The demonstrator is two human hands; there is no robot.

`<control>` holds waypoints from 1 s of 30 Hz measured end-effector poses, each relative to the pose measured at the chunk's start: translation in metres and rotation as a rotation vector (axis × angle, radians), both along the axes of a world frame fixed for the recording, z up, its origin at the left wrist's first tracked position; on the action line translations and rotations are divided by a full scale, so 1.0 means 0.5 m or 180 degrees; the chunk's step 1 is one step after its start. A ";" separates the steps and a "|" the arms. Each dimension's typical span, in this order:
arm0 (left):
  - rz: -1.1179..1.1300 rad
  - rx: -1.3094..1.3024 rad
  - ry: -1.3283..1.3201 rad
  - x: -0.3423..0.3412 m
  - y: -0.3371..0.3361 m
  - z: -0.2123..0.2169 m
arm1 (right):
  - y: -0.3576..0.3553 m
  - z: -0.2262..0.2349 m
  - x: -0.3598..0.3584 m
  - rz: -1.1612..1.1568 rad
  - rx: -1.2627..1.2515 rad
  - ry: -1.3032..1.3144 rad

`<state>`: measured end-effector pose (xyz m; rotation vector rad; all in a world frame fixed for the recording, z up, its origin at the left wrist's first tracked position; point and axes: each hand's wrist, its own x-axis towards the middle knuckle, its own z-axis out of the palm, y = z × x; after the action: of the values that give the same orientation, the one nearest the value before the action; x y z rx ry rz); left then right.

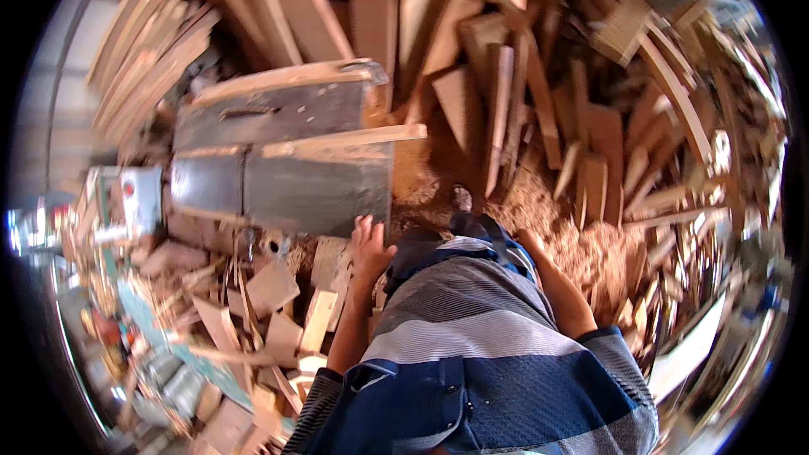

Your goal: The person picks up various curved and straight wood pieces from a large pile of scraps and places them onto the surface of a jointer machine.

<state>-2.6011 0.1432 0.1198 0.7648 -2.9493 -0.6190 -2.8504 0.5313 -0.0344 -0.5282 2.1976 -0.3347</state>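
My left hand point(368, 248) is at the near right corner of a grey metal machine table point(316, 190). Its fingers are spread and nothing is in them; whether they touch the metal I cannot tell. A narrow wooden strip point(345, 141) lies across the tabletop, its right end jutting past the edge. Along the far side runs a longer wooden board point(282, 82), with a dark slot point(249, 111) in the metal in front of it. My right hand point(527, 241) hangs low beside my right thigh, apart from the wood. Its fingers are mostly hidden.
Several planks point(303, 8) lean beyond the table. Offcuts pile up at the right point(598, 164) and lower left point(274, 286). Reddish sawdust point(581, 253) covers the ground by my feet. A whitish metal box point(141, 198) stands left of the table.
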 end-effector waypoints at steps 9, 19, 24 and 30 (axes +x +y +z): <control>0.1285 0.0796 0.0251 0.109 0.025 0.023 | -0.236 0.086 -0.096 0.0781 0.0031 0.0202; 0.3183 0.1648 0.0745 0.387 0.125 -0.061 | -0.685 0.286 -0.161 0.0078 -0.1660 0.1556; 0.3807 0.1882 0.0678 0.423 0.175 -0.067 | -0.763 0.317 -0.158 0.1245 -0.1488 0.1694; 0.3967 0.2357 0.0694 0.366 0.210 -0.059 | -0.776 0.306 -0.170 0.1372 -0.1374 0.1537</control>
<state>-2.4182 0.2480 0.0901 2.0494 -1.4361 -1.4001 -2.9355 0.1431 0.1185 -1.4187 2.3831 -0.4867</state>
